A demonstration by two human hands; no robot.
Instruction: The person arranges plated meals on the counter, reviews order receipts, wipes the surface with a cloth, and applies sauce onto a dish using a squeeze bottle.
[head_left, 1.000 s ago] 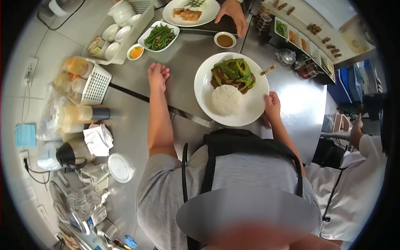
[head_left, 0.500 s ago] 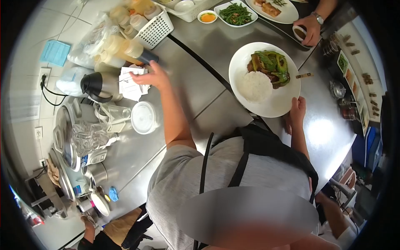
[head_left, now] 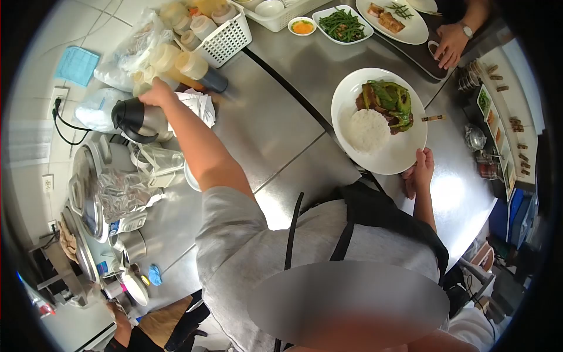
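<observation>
My left hand (head_left: 157, 94) reaches over the receipts (head_left: 198, 107) and closes around a pale plastic bottle (head_left: 141, 82), its fingertips partly hidden. A steel flask with a black top (head_left: 130, 116) stands just below that hand. More squeeze bottles (head_left: 192, 66), one with dark sauce, are beside it. At the lower right rim of a large white plate (head_left: 346, 94) is my right hand (head_left: 420, 169), fingers curled at the edge. On the plate lie a mound of white rice (head_left: 368, 131) and green peppers with brown meat (head_left: 388, 105).
A co-worker's hand (head_left: 450, 46) with a watch touches a small sauce cup (head_left: 433, 49) on a dark tray. Green beans (head_left: 345, 26), an egg-yellow dish (head_left: 302, 26) and a white basket (head_left: 226, 41) stand at the back. Another person's arm (head_left: 121, 324) shows lower left.
My left hand has moved left, from open above the receipts to closed at the bottle. The co-worker's fingers have loosened around the sauce cup. My right hand stays by the plate rim.
</observation>
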